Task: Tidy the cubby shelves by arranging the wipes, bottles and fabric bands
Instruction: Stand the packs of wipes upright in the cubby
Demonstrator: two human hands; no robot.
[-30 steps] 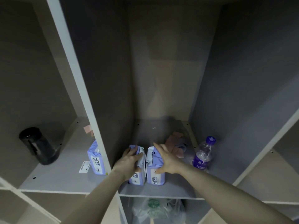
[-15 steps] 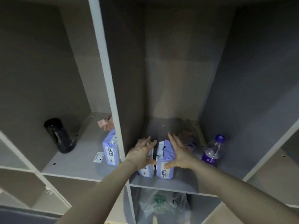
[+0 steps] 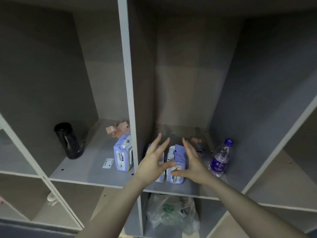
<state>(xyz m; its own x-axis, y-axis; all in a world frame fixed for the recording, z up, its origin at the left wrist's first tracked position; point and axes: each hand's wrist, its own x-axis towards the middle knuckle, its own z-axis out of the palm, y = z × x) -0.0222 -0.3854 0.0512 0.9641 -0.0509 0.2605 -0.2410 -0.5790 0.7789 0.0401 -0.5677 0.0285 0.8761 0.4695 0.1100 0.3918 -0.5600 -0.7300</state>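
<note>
Two soft purple wipes packs [image 3: 173,162] stand upright together on the grey shelf [image 3: 188,188], between the left hand [image 3: 152,162] and right hand [image 3: 192,162], fingers spread, gripping nothing. Clear ribbed bottle [image 3: 221,158] stands right.

Shelves [image 3: 89,170]: pale grey boards with lighter grey front edges [image 3: 126,69]; back panels shade from grey-brown to beige.

Wipes, left cubby [image 3: 123,156]: lavender pack, white panel, blue lettering.

Wipes, middle cubby [image 3: 176,162]: two packs in the same lavender and white, blue lettering on the lower end.

Cup [image 3: 68,140]: glossy black.

Bands [image 3: 117,129]: pale pink. A second band [image 3: 196,140] behind the middle packs: pink, beside a grey-blue piece [image 3: 200,150].

Bottle [image 3: 221,158]: clear, purple cap, purple label with white print.

Sticker [image 3: 108,163]: white, small black mark.

Bag [image 3: 171,213], lower cubby: translucent white, green showing inside.
</note>
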